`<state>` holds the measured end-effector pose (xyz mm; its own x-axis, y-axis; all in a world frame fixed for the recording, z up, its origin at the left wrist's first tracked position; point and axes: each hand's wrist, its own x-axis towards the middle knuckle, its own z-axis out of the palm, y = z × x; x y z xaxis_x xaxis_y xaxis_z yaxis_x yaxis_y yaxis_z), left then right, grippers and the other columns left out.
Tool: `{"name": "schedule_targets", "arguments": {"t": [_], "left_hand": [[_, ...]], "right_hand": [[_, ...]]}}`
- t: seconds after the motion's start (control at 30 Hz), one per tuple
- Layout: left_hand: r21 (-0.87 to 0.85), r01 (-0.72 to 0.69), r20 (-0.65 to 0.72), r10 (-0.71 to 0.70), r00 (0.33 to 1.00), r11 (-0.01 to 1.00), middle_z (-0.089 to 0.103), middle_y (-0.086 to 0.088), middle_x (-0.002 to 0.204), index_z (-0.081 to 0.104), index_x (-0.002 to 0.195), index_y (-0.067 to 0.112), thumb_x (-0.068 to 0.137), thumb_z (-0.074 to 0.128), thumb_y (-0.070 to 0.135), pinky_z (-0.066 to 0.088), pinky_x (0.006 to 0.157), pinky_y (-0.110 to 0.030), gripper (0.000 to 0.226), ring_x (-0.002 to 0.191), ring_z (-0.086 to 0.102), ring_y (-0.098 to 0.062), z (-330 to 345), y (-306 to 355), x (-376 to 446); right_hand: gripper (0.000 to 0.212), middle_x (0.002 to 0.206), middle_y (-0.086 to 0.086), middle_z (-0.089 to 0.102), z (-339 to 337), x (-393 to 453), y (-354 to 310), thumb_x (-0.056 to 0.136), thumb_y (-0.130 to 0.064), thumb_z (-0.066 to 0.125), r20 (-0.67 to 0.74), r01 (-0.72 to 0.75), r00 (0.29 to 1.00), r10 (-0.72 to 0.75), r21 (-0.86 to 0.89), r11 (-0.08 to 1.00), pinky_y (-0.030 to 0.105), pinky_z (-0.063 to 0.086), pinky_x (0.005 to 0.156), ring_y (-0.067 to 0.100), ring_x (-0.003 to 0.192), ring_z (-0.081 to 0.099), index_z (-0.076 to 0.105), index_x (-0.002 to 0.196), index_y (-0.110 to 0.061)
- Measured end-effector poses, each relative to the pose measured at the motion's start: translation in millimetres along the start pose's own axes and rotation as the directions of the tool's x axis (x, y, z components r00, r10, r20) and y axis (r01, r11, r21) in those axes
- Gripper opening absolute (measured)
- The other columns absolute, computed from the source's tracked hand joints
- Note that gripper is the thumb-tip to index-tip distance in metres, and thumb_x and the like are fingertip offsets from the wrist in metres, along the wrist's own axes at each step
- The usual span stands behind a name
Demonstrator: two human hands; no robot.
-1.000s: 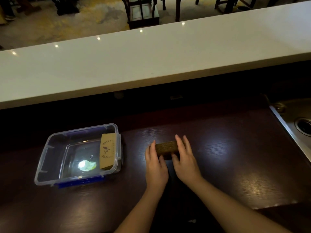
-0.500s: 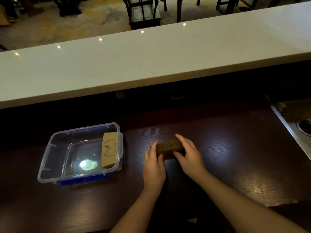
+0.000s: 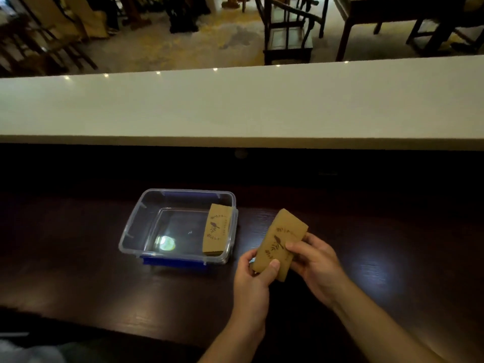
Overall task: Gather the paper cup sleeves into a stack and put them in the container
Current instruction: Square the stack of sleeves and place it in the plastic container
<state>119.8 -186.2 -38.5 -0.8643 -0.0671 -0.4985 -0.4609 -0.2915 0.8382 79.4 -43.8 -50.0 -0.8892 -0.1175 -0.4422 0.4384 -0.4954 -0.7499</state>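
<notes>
Both forearms reaching in from bottom edge, bare, converging over dark wood counter [image 3: 78,271]. Left hand [image 3: 252,277] raised off surface, thumb on top near lower end of sleeve stack [image 3: 281,243], fingers curled underneath — closed grip on stack. Right hand [image 3: 318,260] on stack's rt side, fingertips pressing printed face near the middle, palm wrapped round the edge; also gripping. Stack held tilted, far end up and pointing away toward upper rt, lifted clear of counter, just beside the container's rt wall. Brown kraft paper w/ dark bird-and-branch print on top face. Exact no. of sleeves in stack: cannot tell, edges too thin and dim.

Count, sleeves seen as separate groups: 2 — one stack in hands, one more sleeve [image 3: 217,230] inside container, leaning against rt wall, same print facing up. Single sleeve or several there: can't tell.

Containers: 1 — clear plastic container [image 3: 131,231], rectangular, rounded corners, no lid on, blue clip/base visible at near side. Bright light reflection on its floor. Sits on counter left of hands, near but not touching them.

Hands: 2. Raised white ledge [image 3: 235,106] running across behind counter, small light reflections along its far edge. Dark chairs and table legs beyond, on pale floor.
</notes>
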Motion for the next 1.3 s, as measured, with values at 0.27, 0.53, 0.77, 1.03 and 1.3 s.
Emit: {"name": "schedule_targets", "arguments": {"t": [0.27, 0.53, 0.77, 1.03, 1.3], "left_hand": [[0.158, -0.001, 0.070, -0.010, 0.998, 0.987, 0.077, 0.003, 0.100, 0.062, 0.114, 0.024, 0.072, 0.077, 0.031, 0.058, 0.064, -0.023, 0.045, 0.090, 0.073, -0.014, -68.3, 64.7, 8.9], [0.352, -0.125, 0.085, 0.101, 0.991, 0.928, 0.078, 0.001, 0.086, 0.070, 0.098, 0.018, 0.088, 0.063, 0.011, 0.059, 0.066, -0.029, 0.014, 0.082, 0.074, -0.014, -110.0, 122.4, 31.4], [0.442, -0.086, -0.124, 0.155, 0.980, 0.893, 0.073, 0.000, 0.085, 0.065, 0.089, 0.021, 0.088, 0.060, 0.017, 0.055, 0.051, -0.019, 0.006, 0.068, 0.072, -0.006, -165.0, 159.0, 83.2], [0.581, 0.172, -0.115, -0.129, 0.985, 0.796, 0.070, -0.016, 0.102, 0.056, 0.110, 0.005, 0.087, 0.064, 0.016, 0.057, 0.070, -0.037, 0.026, 0.088, 0.069, -0.026, -175.1, 124.2, 147.4], [0.554, 0.280, -0.060, -0.298, 0.953, 0.784, 0.069, -0.012, 0.102, 0.057, 0.109, 0.011, 0.090, 0.060, 0.024, 0.058, 0.072, -0.037, 0.024, 0.091, 0.069, -0.024, -177.5, 112.7, 163.5]], "right_hand": [[0.025, 0.094, 0.009, 0.077, 73.6, 4.7, -23.1, 0.081, 0.002, 0.063, 0.187, -0.035, 0.978, 0.088, -0.270, 0.962, 0.032, 0.060, 0.063, 0.025, 0.087, 0.073, 0.064, 0.104, -0.009], [0.020, 0.092, 0.009, 0.074, 137.5, 22.1, -17.8, 0.084, -0.001, 0.063, 0.261, 0.018, 0.962, 0.076, -0.342, 0.940, 0.028, 0.059, 0.061, 0.019, 0.079, 0.074, 0.063, 0.103, -0.007], [0.013, 0.083, 0.003, 0.067, 117.5, 44.1, -2.9, 0.088, -0.021, 0.059, -0.020, 0.109, 0.989, -0.147, -0.580, 0.807, 0.026, 0.051, 0.062, 0.016, 0.074, 0.062, 0.066, 0.098, -0.016], [0.056, 0.101, -0.004, 0.063, 100.5, 54.7, 22.0, 0.082, -0.039, 0.061, -0.199, -0.035, 0.962, -0.187, -0.769, 0.639, 0.040, 0.052, 0.080, 0.014, 0.088, 0.060, 0.047, 0.132, -0.022], [0.057, 0.094, -0.003, 0.066, 111.6, 57.2, 29.2, 0.084, -0.034, 0.063, -0.112, 0.024, 0.979, -0.169, -0.762, 0.648, 0.036, 0.055, 0.073, 0.014, 0.084, 0.064, 0.043, 0.136, -0.022]]}}
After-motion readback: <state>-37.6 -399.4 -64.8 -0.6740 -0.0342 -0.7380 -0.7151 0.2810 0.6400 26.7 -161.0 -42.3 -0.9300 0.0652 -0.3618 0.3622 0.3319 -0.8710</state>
